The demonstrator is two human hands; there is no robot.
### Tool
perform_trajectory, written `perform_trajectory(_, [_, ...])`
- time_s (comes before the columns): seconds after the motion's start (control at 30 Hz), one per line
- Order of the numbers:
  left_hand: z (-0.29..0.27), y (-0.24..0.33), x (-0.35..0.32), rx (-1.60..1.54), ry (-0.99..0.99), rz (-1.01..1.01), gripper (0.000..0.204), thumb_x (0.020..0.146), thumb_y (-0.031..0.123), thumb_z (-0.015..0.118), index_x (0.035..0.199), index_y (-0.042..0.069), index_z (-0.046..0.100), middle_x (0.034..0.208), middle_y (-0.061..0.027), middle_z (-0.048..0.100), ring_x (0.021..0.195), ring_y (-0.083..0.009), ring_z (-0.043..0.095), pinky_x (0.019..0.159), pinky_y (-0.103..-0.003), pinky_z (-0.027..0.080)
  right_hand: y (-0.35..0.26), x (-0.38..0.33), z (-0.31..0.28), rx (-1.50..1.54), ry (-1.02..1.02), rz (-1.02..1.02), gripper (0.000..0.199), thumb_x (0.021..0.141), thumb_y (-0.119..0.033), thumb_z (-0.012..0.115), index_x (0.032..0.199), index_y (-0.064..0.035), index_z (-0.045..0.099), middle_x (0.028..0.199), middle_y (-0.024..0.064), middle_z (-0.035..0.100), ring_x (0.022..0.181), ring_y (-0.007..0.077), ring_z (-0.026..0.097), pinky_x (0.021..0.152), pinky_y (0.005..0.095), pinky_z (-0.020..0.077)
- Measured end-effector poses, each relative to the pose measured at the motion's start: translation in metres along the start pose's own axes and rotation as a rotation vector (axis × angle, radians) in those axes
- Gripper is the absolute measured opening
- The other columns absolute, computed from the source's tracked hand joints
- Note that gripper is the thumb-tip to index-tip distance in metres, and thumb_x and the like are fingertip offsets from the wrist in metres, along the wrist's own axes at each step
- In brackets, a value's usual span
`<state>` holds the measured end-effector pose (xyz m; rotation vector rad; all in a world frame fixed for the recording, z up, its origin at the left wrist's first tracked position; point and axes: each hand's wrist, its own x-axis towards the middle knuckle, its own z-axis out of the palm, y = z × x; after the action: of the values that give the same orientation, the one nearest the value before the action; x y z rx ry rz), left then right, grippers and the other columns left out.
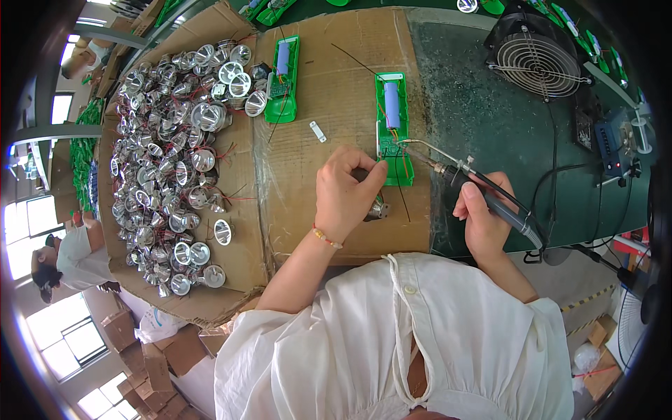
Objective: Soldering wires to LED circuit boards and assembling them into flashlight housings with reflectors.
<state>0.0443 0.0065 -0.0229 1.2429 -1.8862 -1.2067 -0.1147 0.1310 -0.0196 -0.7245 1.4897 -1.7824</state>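
My right hand (488, 213) is closed around the handle of a soldering iron (505, 214), with a thin solder-feed tube running along it. The iron's tip reaches the small circuit board (390, 145) in a green plastic housing (409, 172). In that housing's far end lies a purple battery cell (392, 105) with red and black wires. Left of the board, my left hand (345, 189) pinches something dark, mostly hidden by its fingers. A silver lamp reflector (379, 210) shows just beneath that hand, partly covered.
Silver reflectors (203, 159) heap in a cardboard box (241, 269) on the left. Another green housing (292, 105) and a small white strip (318, 131) lie on cardboard. A fan (535, 64) and blue soldering station (613, 145) stand right. A person (73, 255) sits far left.
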Motion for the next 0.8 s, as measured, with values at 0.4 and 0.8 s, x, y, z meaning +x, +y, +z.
perform_trajectory(0.4, [0.003, 0.006, 0.008, 0.126, -0.069, 0.135, 0.012, 0.071, 0.010, 0.068, 0.068, 0.000, 0.061, 0.076, -0.0071, 0.052, 0.060, -0.0126, 0.051, 0.052, -0.024, 0.043, 0.004, -0.004, -0.003, -0.035, 0.021, -0.052, 0.016, 0.077, -0.006, 0.063, 0.082, 0.0013, 0.049, 0.063, 0.0064, 0.055, 0.049, 0.0082, 0.052, 0.044, 0.0206, 0.0430])
perform_trajectory(0.8, [0.001, 0.007, 0.015, 0.090, -0.168, 0.025, 0.013, 0.070, 0.008, 0.069, 0.068, -0.001, 0.062, 0.076, -0.0046, 0.050, 0.065, -0.0109, 0.050, 0.055, -0.023, 0.041, 0.001, 0.000, -0.001, -0.099, 0.002, -0.047, 0.016, 0.077, -0.007, 0.063, 0.080, 0.0008, 0.050, 0.060, 0.0058, 0.055, 0.048, 0.0084, 0.051, 0.043, 0.0204, 0.0414])
